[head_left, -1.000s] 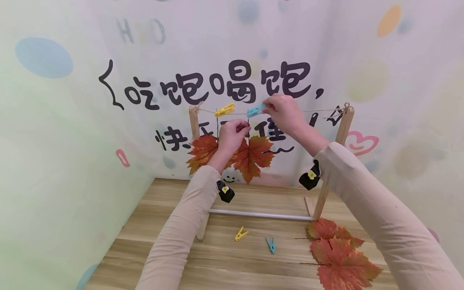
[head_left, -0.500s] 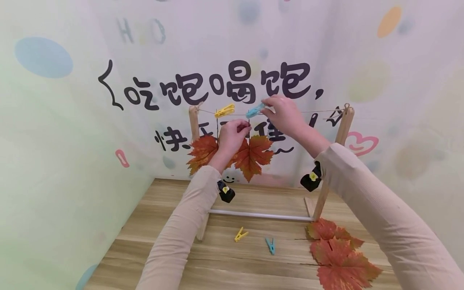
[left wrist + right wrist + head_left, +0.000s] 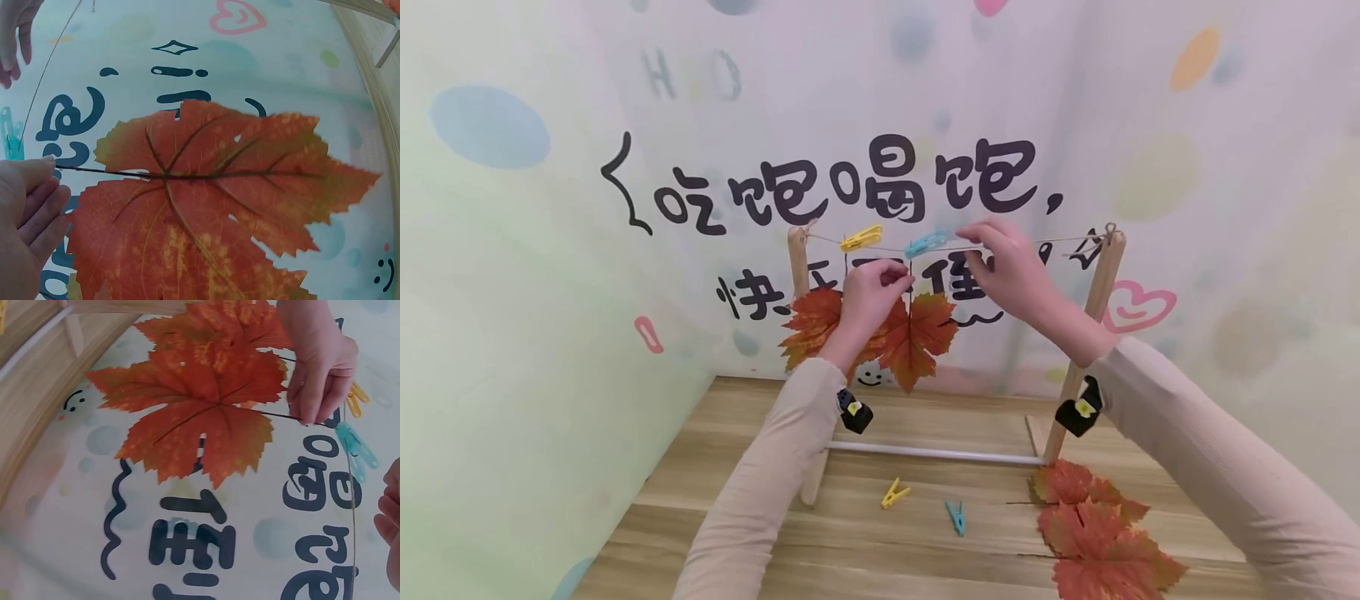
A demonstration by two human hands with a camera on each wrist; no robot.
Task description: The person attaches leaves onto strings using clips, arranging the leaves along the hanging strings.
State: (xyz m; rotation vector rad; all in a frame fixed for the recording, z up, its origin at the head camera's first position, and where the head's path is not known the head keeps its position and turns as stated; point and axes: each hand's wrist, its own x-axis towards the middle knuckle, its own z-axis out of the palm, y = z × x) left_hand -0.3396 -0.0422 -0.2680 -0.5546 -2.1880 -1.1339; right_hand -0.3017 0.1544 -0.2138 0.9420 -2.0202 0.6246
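Where the head view shows a maple leaf [image 3: 917, 342] hanging from the string [image 3: 1037, 242] under a blue clothespin [image 3: 927, 242], the left wrist view brings out its veins [image 3: 169, 176]. We find the left hand [image 3: 874, 293] pinching that leaf's stem [image 3: 94, 169] between thumb and fingers, which the right wrist view confirms. The right hand [image 3: 1011, 271] is just beside the blue clothespin, fingers loosely bent and parted, gripping nothing. We note a second leaf [image 3: 812, 321] alongside, under a yellow clothespin [image 3: 861, 239]. Only the head view takes in both wooden posts [image 3: 1100, 292]; it also shows two loose clothespins [image 3: 955, 518] and overlapping leaves [image 3: 1097, 533] on the table [image 3: 662, 475].
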